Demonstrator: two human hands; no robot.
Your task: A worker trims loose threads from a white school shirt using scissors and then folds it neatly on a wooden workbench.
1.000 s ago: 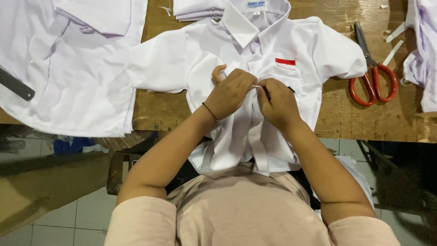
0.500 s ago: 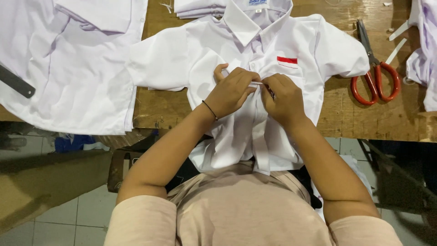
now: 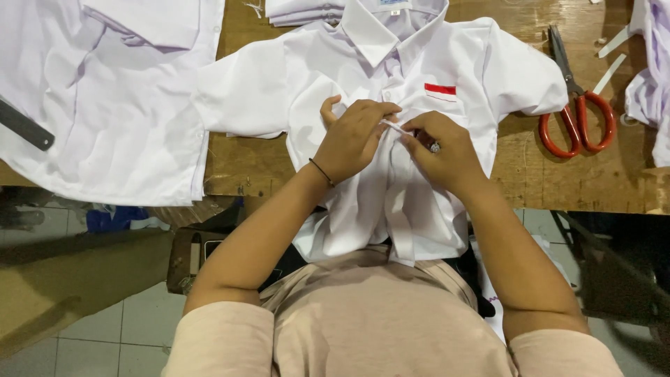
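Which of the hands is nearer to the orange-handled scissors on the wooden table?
Right. The right hand is on the white shirt, nearer the orange-handled scissors; the left hand lies farther away.

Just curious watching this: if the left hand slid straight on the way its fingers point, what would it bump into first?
Probably the right hand: the left hand points across the white shirt front, fingertips nearly meeting it.
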